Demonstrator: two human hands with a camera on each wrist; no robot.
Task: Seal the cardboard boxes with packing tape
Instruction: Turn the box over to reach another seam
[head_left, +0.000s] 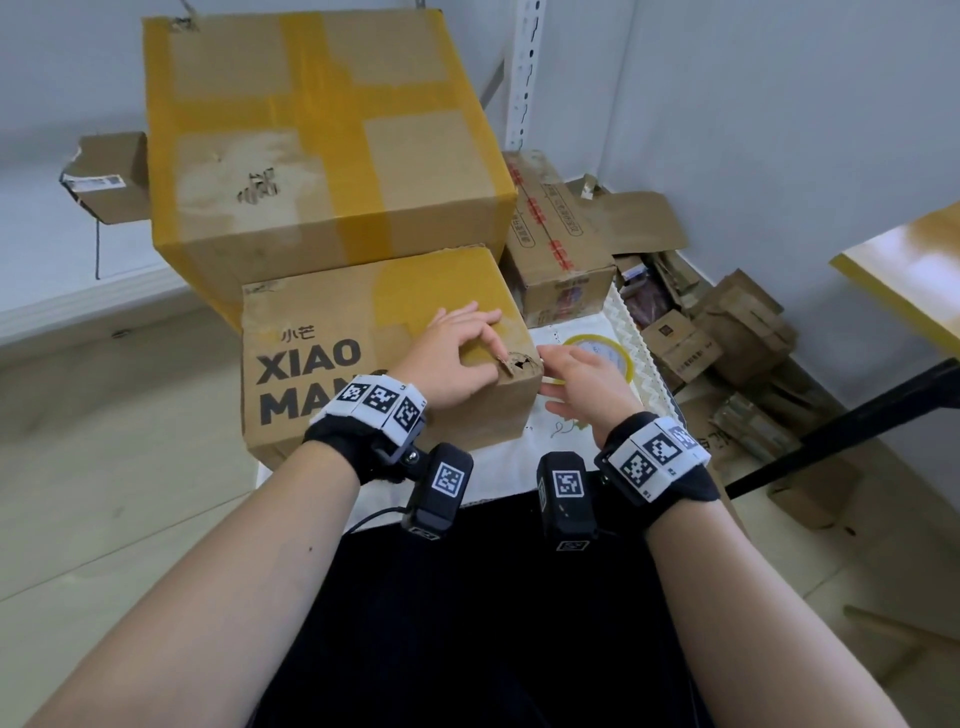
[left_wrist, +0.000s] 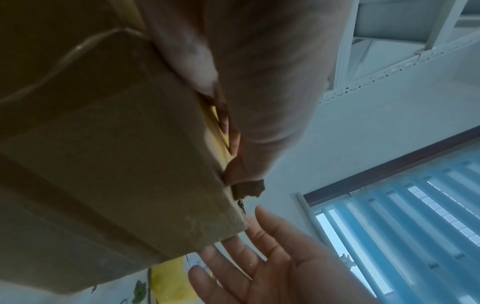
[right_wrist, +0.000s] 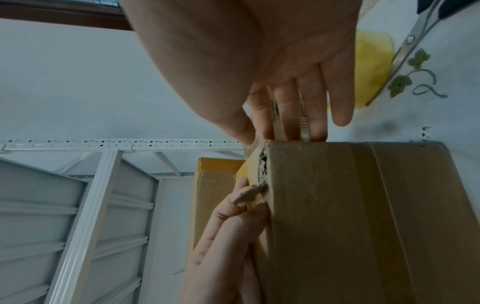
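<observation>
Nearest, both forearms reach forward over the desk (head_left: 519, 467), which is covered by a white cloth with a leaf pattern. The left hand (head_left: 452, 358) lies flat on top of the small box (head_left: 374, 358), fingers straight, thumb by the torn right near corner (head_left: 519, 364). The right hand (head_left: 587, 379) hovers just right of that corner, fingers relaxed and spread, holding nothing. Just beyond the right hand, a roll of yellow tape (head_left: 608, 348) lies flat on the cloth. Behind the small box stands a big box (head_left: 322, 145) crossed with yellow tape. To the far right, more boxes (head_left: 561, 244) and flattened cardboard sit on the floor by a white wall and a metal rack upright (head_left: 524, 73).
</observation>
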